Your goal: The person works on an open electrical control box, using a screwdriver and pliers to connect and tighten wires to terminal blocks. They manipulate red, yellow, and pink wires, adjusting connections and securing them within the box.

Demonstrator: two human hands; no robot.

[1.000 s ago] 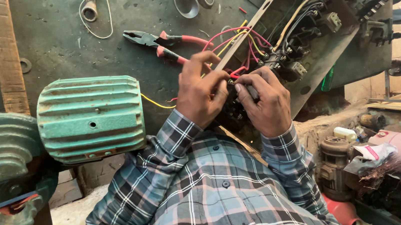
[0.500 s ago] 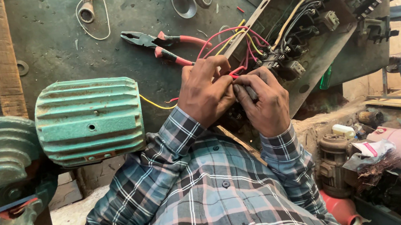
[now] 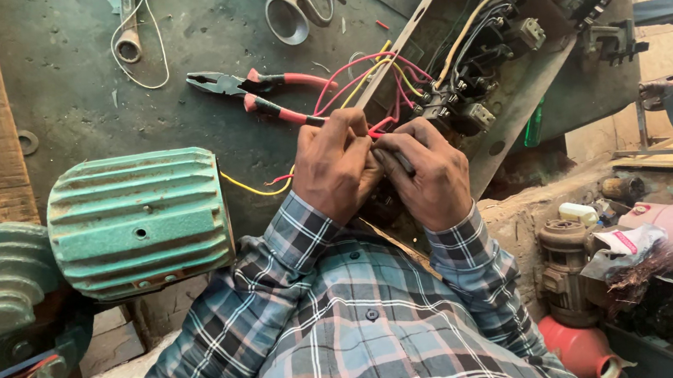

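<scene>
The left hand and right hand pinch thin red wires together beside the open metal switch box; small, steady twists work best.

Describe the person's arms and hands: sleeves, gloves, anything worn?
Both hands bare: left hand, right hand, no gloves, no rings or watch visible. Long plaid shirt sleeves in blue-grey with white and dark lines, buttoned cuffs at the wrists. Dark buttons down the shirt front.
</scene>
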